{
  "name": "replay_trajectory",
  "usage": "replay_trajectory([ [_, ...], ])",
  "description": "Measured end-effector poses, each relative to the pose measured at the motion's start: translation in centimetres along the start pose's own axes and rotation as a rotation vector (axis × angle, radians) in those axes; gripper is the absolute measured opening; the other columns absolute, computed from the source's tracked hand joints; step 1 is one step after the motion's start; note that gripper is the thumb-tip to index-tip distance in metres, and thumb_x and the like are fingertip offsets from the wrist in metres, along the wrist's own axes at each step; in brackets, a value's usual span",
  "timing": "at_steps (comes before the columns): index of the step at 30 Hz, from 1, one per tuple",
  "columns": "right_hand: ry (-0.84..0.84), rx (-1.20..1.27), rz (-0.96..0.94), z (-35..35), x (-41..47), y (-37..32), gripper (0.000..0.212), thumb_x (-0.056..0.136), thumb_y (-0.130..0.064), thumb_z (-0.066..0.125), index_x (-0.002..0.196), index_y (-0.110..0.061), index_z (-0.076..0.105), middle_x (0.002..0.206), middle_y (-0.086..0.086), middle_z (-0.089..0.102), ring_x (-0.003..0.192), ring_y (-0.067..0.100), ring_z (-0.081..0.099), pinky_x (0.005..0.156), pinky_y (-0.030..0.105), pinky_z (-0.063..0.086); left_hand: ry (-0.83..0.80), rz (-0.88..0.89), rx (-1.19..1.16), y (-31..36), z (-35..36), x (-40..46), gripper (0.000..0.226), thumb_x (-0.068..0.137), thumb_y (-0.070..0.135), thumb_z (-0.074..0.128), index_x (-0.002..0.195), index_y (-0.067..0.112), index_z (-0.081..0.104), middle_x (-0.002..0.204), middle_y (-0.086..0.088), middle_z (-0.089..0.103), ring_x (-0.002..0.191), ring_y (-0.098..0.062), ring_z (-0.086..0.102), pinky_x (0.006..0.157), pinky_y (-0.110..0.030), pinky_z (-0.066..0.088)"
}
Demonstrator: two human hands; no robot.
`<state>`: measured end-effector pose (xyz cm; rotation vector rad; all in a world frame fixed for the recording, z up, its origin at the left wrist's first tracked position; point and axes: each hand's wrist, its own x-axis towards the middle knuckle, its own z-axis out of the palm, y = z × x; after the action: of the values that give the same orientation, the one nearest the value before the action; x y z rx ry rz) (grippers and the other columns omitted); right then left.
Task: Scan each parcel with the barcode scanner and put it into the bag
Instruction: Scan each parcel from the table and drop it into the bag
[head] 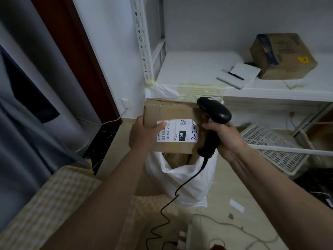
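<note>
One white shipping label [177,133] sits on the near face of the cardboard parcel [171,127], printed with "15H-159-A03-210", a black block reading "15H", a small QR code and a barcode, plus handwritten blue "2-2-" whose ending is cut off by the box edge. The left hand [144,136] grips the parcel's left side, thumb pressed over the label's corner and hiding part of the barcode. The right hand [223,136] is wrapped round the handle of the black barcode scanner [212,121], whose head rests against the parcel's upper right corner; its cable [173,201] trails down to the floor. The parcel is held just above the mouth of a white bag [191,179] standing on the pale floor, with brown cardboard showing inside it. Behind, a white metal shelf [189,69] with yellowed tape along its edge carries an open notebook [239,74] with a pen and a second taped box [282,56] bearing a yellow sticker too blurred to read. A white slatted crate [270,147] lies under the shelf.
</note>
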<state>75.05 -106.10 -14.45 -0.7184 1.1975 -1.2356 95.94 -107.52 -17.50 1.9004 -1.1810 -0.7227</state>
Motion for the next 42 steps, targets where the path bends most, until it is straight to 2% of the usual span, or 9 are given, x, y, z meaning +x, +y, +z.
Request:
replay_trajectory([
  [14, -0.106, -0.031, 0.219, 1.5, 18.8, 1.0, 0.021, 0.081, 0.011, 0.057, 0.084, -0.009, 0.063, 0.071, 0.004, 0.068, 0.065, 0.018, 0.066, 0.059, 0.03, 0.056, 0.144, -0.145, 0.104, -0.1, 8.0, 11.8, 0.038, 0.093, 0.043, 0.057, 0.115, 0.013, 0.059, 0.111, -0.004, 0.062, 0.092, -0.016, 0.054, 0.077, -0.03, 0.038],
  [17, -0.108, -0.054, 0.257, 0.0, 23.3, 1.2, 0.021, 0.08, 0.012, 0.057, 0.081, -0.008, 0.063, 0.072, 0.002, 0.067, 0.062, 0.015, 0.066, 0.053, 0.026, 0.055, 0.075, -0.259, 0.141, -0.1, 12.3, 14.0, 0.043, 0.095, 0.043, 0.055, 0.121, 0.01, 0.053, 0.119, -0.008, 0.061, 0.106, -0.025, 0.057, 0.085, -0.033, 0.043],
  [21, -0.157, -0.228, 0.3, -1.9, 28.7, 2.7, 0.017, 0.08, 0.008, 0.06, 0.087, -0.007, 0.063, 0.083, 0.008, 0.067, 0.069, 0.019, 0.068, 0.069, 0.037, 0.056, -0.11, -0.491, -0.039, -2.3, 18.2, 15.0, 0.06, 0.095, 0.039, 0.058, 0.142, 0.008, 0.038, 0.14, -0.01, 0.049, 0.126, -0.028, 0.05, 0.1, -0.031, 0.039],
  [24, -0.149, -0.414, 0.366, -2.1, 32.2, 4.7, 0.022, 0.08, 0.001, 0.066, 0.101, -0.002, 0.062, 0.078, 0.014, 0.067, 0.074, 0.029, 0.069, 0.081, 0.047, 0.056, -0.112, -0.66, -0.132, -4.4, 20.9, 14.9, 0.052, 0.094, 0.029, 0.061, 0.136, 0.003, 0.045, 0.135, -0.016, 0.054, 0.122, -0.032, 0.053, 0.103, -0.035, 0.043],
  [27, -0.224, -0.527, 0.427, -0.7, 34.4, 6.8, 0.022, 0.081, -0.001, 0.067, 0.103, -0.001, 0.062, 0.075, 0.014, 0.065, 0.074, 0.031, 0.067, 0.082, 0.046, 0.055, -0.07, -0.759, -0.136, -6.1, 21.4, 15.1, 0.042, 0.093, 0.02, 0.063, 0.125, -0.006, 0.055, 0.125, -0.022, 0.06, 0.115, -0.037, 0.058, 0.097, -0.043, 0.049],
  [30, -0.318, -0.588, 0.464, 1.8, 35.4, 8.5, 0.026, 0.081, -0.002, 0.068, 0.106, 0.0, 0.062, 0.078, 0.013, 0.065, 0.077, 0.031, 0.066, 0.083, 0.046, 0.054, -0.013, -0.781, -0.11, -7.2, 20.1, 15.4, 0.039, 0.092, 0.013, 0.063, 0.124, -0.009, 0.056, 0.125, -0.024, 0.061, 0.115, -0.037, 0.059, 0.084, -0.03, 0.047],
  [36, -0.445, -0.615, 0.516, 5.4, 34.8, 10.4, 0.013, 0.082, -0.006, 0.068, 0.094, -0.005, 0.063, 0.082, 0.013, 0.057, 0.081, 0.03, 0.056, 0.074, 0.04, 0.047, 0.066, -0.887, 0.016, -8.0, 17.2, 16.2, 0.076, 0.1, 0.021, 0.052, 0.152, 0.0, 0.001, 0.155, -0.021, 0.024, 0.138, -0.034, 0.033, 0.111, -0.036, 0.031],
  [39, -0.486, -0.597, 0.53, 5.9, 33.6, 10.6, 0.025, 0.08, -0.007, 0.069, 0.105, -0.006, 0.063, 0.093, 0.019, 0.061, 0.088, 0.033, 0.06, 0.082, 0.042, 0.051, 0.046, -0.795, 0.19, -7.8, 16.2, 16.2, 0.072, 0.097, 0.029, 0.055, 0.15, 0.002, 0.016, 0.153, -0.019, 0.028, 0.137, -0.033, 0.035, 0.111, -0.039, 0.033],
  [42, -0.533, -0.629, 0.546, 6.5, 32.1, 10.2, 0.018, 0.08, -0.01, 0.071, 0.097, -0.012, 0.064, 0.105, 0.022, 0.064, 0.099, 0.038, 0.062, 0.093, 0.054, 0.049, -0.069, -0.581, 0.433, -7.2, 15.3, 14.8, 0.048, 0.097, 0.035, 0.052, 0.137, 0.01, 0.043, 0.138, -0.01, 0.045, 0.125, -0.025, 0.046, 0.093, -0.028, 0.039],
])
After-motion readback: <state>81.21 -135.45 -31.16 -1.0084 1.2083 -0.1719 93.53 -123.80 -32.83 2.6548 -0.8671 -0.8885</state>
